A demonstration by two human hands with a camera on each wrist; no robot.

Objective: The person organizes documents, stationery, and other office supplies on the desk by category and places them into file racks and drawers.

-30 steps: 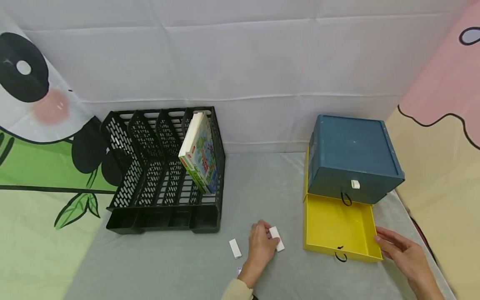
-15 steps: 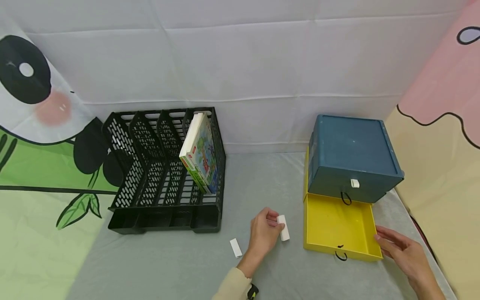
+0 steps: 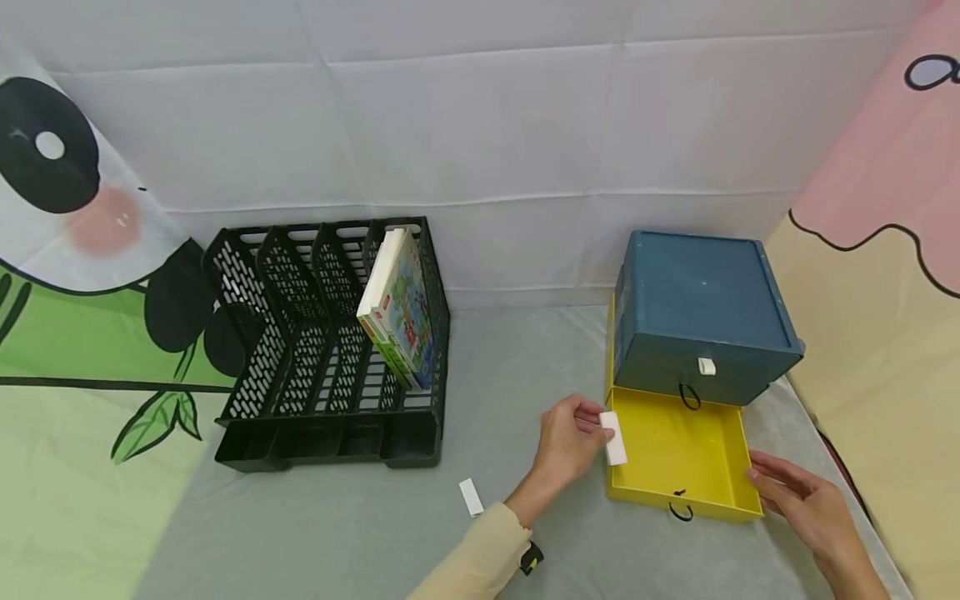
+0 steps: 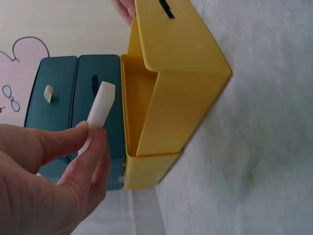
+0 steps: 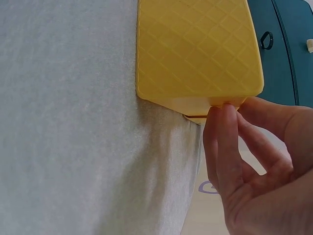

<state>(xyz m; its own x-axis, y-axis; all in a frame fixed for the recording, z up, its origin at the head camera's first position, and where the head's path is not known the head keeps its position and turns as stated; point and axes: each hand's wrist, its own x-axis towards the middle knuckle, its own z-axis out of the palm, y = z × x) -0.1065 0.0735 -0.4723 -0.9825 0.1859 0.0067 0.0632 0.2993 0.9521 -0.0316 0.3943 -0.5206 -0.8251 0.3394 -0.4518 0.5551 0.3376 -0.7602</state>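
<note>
My left hand [image 3: 567,442] pinches a small white rectangular block [image 3: 612,438] between thumb and fingers. The block is at the left rim of a pulled-out yellow drawer [image 3: 678,429]. In the left wrist view, the block [image 4: 101,105] is tilted in front of the blue drawers, with the yellow drawer [image 4: 183,107] to its right. My right hand [image 3: 806,504] touches the yellow drawer's right side near its front corner. In the right wrist view, the fingertips [image 5: 226,111] lie against the drawer's side wall. A second white block [image 3: 471,497] lies flat on the grey cloth, left of my left forearm.
Blue drawer units [image 3: 708,292] with a white tab and a black loop stand above the yellow drawer. At the left, a black slotted rack [image 3: 322,400] holds upright books [image 3: 405,308] in its right slot. A white cloth wall [image 3: 525,167] closes the back.
My left hand has lifted the white block off the table and carried it right, to the yellow drawer's left rim. The right hand has stayed at the drawer's side.
</note>
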